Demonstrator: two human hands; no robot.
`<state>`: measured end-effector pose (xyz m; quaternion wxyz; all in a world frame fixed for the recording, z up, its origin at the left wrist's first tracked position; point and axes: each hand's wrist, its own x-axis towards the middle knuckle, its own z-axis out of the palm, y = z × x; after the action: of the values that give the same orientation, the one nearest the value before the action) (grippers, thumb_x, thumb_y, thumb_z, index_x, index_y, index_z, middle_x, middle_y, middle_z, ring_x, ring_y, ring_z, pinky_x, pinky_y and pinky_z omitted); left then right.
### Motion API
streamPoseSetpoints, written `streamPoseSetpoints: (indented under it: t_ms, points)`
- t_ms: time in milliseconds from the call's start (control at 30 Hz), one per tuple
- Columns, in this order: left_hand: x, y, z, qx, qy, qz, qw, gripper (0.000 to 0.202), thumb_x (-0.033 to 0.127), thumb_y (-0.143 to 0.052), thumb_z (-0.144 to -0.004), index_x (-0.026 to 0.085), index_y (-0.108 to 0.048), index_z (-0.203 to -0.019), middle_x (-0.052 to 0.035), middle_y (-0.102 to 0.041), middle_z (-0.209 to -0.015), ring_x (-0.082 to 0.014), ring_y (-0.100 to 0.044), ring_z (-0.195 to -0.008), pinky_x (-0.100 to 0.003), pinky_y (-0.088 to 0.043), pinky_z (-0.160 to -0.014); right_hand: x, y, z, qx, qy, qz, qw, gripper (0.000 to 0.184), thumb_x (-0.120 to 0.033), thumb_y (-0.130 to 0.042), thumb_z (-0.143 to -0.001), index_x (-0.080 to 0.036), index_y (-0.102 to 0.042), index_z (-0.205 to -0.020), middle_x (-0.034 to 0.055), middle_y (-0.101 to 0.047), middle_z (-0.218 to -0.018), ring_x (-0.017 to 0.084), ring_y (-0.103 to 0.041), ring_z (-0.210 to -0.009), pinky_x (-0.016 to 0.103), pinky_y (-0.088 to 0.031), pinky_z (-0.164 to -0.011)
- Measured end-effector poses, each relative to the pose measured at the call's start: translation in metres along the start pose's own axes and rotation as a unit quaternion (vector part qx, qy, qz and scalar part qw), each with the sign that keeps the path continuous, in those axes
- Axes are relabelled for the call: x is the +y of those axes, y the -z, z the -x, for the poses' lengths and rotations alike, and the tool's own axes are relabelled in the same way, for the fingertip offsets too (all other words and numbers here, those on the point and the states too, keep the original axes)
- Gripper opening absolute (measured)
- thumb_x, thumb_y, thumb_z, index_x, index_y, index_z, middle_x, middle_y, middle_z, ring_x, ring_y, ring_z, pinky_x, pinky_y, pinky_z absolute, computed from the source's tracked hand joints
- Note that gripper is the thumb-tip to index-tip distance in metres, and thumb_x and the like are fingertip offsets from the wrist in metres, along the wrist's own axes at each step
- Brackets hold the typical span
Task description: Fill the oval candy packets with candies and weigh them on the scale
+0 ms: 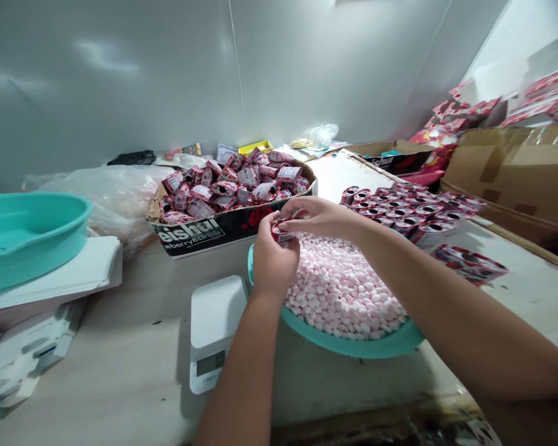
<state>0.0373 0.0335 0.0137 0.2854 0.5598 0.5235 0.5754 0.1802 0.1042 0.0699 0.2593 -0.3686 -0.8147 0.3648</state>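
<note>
Both of my hands come together over the far left rim of a turquoise basin point(353, 347) full of small pink and white candies point(344, 291). My left hand point(275, 257) is wrapped round a small red-printed paper box point(283, 231). My right hand point(318, 218) has its fingers closed on the top of the same box. Most of the box is covered by my fingers. Left of the basin lies a white digital scale point(218, 316), its display partly behind my left forearm.
Behind the hands is a black carton point(190, 238) heaped with similar printed boxes point(227, 186). Several more boxes point(400, 210) stand in rows, holes upward, right of the basin. An empty turquoise basin point(32, 248) rests on white card at left. Brown cartons point(511, 167) stand at right.
</note>
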Motion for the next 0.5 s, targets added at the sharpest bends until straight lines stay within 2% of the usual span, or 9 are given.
streamPoseSetpoints:
  t_ms: [133, 233, 300, 367, 433, 500]
  points:
    - [0.000, -0.002, 0.000, 0.001, 0.003, 0.004, 1.000, 0.055, 0.008, -0.070, -0.080, 0.021, -0.058, -0.132, -0.0068, -0.072, -0.124, -0.0215, -0.072, -0.109, -0.031, -0.056, -0.097, 0.004, 0.002, 0.000, 0.002, -0.015, -0.038, 0.999, 0.047, -0.053, -0.074, -0.079, -0.016, -0.069, -0.108, 0.0072, -0.068, -0.097, 0.016, -0.061, -0.084, 0.028, -0.047, -0.073]
    - [-0.001, -0.003, 0.000, 0.005, -0.005, 0.007, 1.000, 0.057, 0.010, -0.072, -0.080, 0.020, -0.057, -0.134, -0.0077, -0.072, -0.125, -0.0213, -0.072, -0.109, -0.031, -0.056, -0.099, 0.006, 0.008, 0.000, 0.012, -0.033, -0.047, 0.998, 0.036, -0.046, -0.067, -0.088, -0.019, -0.069, -0.112, 0.0076, -0.068, -0.100, 0.016, -0.062, -0.086, 0.028, -0.051, -0.074]
    - [-0.003, -0.003, 0.000, 0.015, -0.011, 0.007, 1.000, 0.058, 0.011, -0.074, -0.079, 0.019, -0.057, -0.134, -0.0086, -0.071, -0.125, -0.0215, -0.071, -0.110, -0.032, -0.055, -0.101, 0.008, 0.011, -0.002, 0.028, -0.075, 0.027, 0.996, 0.030, -0.038, -0.057, -0.096, -0.022, -0.068, -0.119, 0.0079, -0.069, -0.106, 0.016, -0.064, -0.088, 0.027, -0.053, -0.076]
    - [-0.004, -0.003, 0.000, 0.029, -0.013, 0.009, 0.999, 0.059, 0.010, -0.073, -0.079, 0.019, -0.057, -0.134, -0.0093, -0.071, -0.125, -0.0218, -0.071, -0.111, -0.033, -0.054, -0.103, 0.014, 0.013, -0.004, 0.047, -0.133, 0.150, 0.979, 0.035, -0.029, -0.049, -0.098, -0.024, -0.066, -0.128, 0.0089, -0.069, -0.109, 0.017, -0.065, -0.087, 0.029, -0.054, -0.077]
    - [-0.003, -0.001, -0.001, 0.044, -0.007, 0.003, 0.999, 0.058, 0.007, -0.072, -0.078, 0.019, -0.057, -0.133, -0.0097, -0.070, -0.127, -0.0224, -0.070, -0.112, -0.034, -0.054, -0.105, 0.023, 0.012, -0.006, 0.046, -0.177, 0.241, 0.953, 0.040, -0.023, -0.054, -0.095, -0.022, -0.065, -0.133, 0.0111, -0.069, -0.109, 0.019, -0.066, -0.086, 0.031, -0.053, -0.077]
    - [-0.002, 0.000, -0.002, 0.055, 0.005, -0.007, 0.998, 0.056, 0.004, -0.070, -0.077, 0.018, -0.059, -0.130, -0.0098, -0.070, -0.127, -0.0230, -0.070, -0.113, -0.036, -0.053, -0.107, 0.031, 0.007, -0.006, 0.002, -0.195, 0.262, 0.945, 0.044, -0.018, -0.064, -0.086, -0.020, -0.069, -0.130, 0.0122, -0.070, -0.107, 0.021, -0.066, -0.082, 0.032, -0.053, -0.074]
